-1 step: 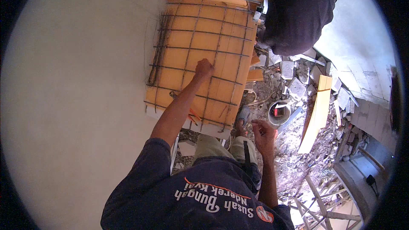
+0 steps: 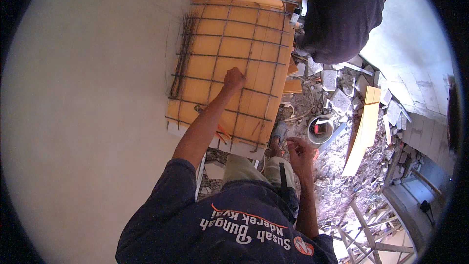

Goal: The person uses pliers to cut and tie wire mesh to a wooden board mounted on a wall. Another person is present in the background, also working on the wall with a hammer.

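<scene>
My left hand (image 2: 234, 79) is closed, resting at a crossing of the steel rebar grid (image 2: 218, 55). Whatever its fingers may grip is hidden. The grid lies over an orange formwork panel (image 2: 264, 73). Low and to the right, my right hand (image 2: 300, 155) hovers beside the panel's near corner with its fingers curled in; I cannot make out what is in them. A bundle of thin dark tie wire (image 2: 181, 56) lies along the grid's left side. Near my left forearm are small orange strips (image 2: 223, 133) on the panel.
A co-worker in dark clothing (image 2: 342, 14) bends over the panel's far right side. A bucket (image 2: 320, 129) with things inside stands on rubble-strewn ground (image 2: 337, 186). Yellow boards (image 2: 364, 132) lie further right. A pale wall (image 2: 88, 117) borders the left.
My right hand has shifted very slightly to the left. My left hand stays at the same grid crossing.
</scene>
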### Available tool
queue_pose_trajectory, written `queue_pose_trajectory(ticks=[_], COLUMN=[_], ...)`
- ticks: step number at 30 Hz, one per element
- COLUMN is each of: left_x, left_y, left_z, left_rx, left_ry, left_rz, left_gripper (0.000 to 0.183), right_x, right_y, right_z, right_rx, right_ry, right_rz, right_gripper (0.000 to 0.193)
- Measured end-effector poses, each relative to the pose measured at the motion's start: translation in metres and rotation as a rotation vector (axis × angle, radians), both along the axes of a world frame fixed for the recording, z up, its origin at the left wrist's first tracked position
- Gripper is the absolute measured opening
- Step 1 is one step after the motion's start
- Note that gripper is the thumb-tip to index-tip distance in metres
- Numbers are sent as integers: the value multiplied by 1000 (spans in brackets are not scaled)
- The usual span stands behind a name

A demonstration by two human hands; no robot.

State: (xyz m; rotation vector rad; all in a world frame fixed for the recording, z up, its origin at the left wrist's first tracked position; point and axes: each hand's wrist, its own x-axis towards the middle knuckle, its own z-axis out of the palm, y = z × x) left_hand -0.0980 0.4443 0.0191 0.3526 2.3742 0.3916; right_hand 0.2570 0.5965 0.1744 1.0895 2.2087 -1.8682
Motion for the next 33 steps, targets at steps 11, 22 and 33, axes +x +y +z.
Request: queue_pose_trajectory(ticks=[11,22,33], left_x=[-1,-17,-33], left_y=[5,-10,-52], left_z=[-22,-27,-38], left_rx=[-3,-48,321], left_ry=[140,48,-295], left_rz=[-145,-178,-216], left_gripper=[31,33,25], right_x=[2,-21,-108], right_y=[-20,-25,-90], right_z=[-21,-31,-132], right_rx=[-13,-77,-364], right_ry=[18,-48,-96], right_rz=[-16,96,-70], right_gripper=[20,23,20])
